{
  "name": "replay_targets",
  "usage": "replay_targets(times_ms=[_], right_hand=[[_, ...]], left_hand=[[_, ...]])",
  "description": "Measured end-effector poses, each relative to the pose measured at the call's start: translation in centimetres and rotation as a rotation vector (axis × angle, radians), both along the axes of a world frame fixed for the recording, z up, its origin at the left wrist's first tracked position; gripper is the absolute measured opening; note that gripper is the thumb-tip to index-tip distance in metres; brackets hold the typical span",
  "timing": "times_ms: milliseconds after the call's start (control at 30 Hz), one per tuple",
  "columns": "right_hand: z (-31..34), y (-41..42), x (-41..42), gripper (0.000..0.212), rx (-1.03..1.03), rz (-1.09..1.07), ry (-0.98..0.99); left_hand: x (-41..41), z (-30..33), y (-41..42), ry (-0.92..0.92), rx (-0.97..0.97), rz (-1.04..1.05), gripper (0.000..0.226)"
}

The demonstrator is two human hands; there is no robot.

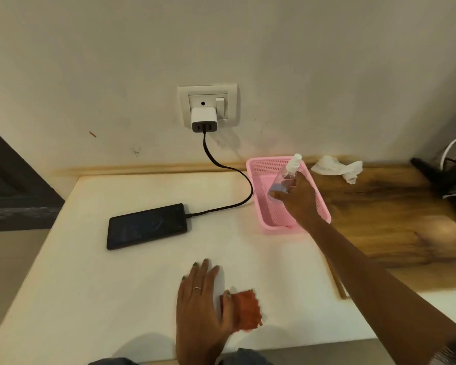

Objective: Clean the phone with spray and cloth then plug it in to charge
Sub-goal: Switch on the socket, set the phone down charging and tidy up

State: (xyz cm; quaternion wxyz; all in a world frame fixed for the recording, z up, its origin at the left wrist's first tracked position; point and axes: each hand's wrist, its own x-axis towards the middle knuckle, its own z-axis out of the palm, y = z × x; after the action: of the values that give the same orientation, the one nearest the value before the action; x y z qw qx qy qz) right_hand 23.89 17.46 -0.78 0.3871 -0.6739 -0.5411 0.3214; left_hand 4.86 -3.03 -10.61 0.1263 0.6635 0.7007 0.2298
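Surface (121,299): white top filling the lower centre of the frame; a wood-grain section (395,212) adjoins it at right.
Room: pale wall (300,61) behind, with a few small marks; a dark panel (13,191) at far left.
Socket plate (208,105): on the wall, upper centre; a white charger (203,119) is plugged into it.
Cable (232,169): black, running from the charger down to the phone.
Phone (147,226): dark, lying flat on the white surface, left of centre, screen up, cable plugged into its right end.
Basket (261,204): pink, perforated, at centre right, straddling the white and wood sections.
Spray bottle (287,175): clear with a white nozzle, tilted, its base down inside the basket.
Right hand (299,200): reaching into the basket, fingers closed round the bottle.
Left hand (200,306): lower centre, palm down, fingers spread flat, thumb lying on the cloth.
Cloth (246,310): orange-red, folded, on the white surface just right of the left hand.
Tissue (337,168): white, crumpled, on the wood section beside the wall.
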Motion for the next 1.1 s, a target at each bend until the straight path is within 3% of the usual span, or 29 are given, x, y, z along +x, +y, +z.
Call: replay_targets(times_ms=[467, 633, 767, 867, 1000, 1100], right_hand=[[-2.1, 4.9, -0.5, 0.030, -0.010, -0.071, -0.059], [-2.5, 5.4, -0.1, 0.041, -0.026, -0.031, -0.095], [-2.4, 4.5, 0.6, 0.049, -0.126, -0.016, 0.088], [-0.5, 2.3, 0.0, 0.070, 0.013, -0.065, 0.036], [2.3, -3.8, -1.6, 0.050, 0.246, -0.164, -0.062], [2.4, -10.1, -3.0, 0.038, 0.258, -0.081, -0.037]], left_hand=[[0.1, -0.7, 0.2, 0.033, 0.066, -0.002, 0.057], [0.2, -0.8, 0.1, 0.026, 0.086, 0.007, 0.057], [0.3, -0.8, 0.0, 0.029, 0.080, 0.010, 0.057], [0.4, -0.4, -0.1, 0.014, 0.058, 0.033, 0.056], [0.5, 0.2, -0.5, -0.025, 0.071, 0.038, 0.055], [0.6, 0.6, -0.6, -0.030, 0.056, 0.033, 0.057]])
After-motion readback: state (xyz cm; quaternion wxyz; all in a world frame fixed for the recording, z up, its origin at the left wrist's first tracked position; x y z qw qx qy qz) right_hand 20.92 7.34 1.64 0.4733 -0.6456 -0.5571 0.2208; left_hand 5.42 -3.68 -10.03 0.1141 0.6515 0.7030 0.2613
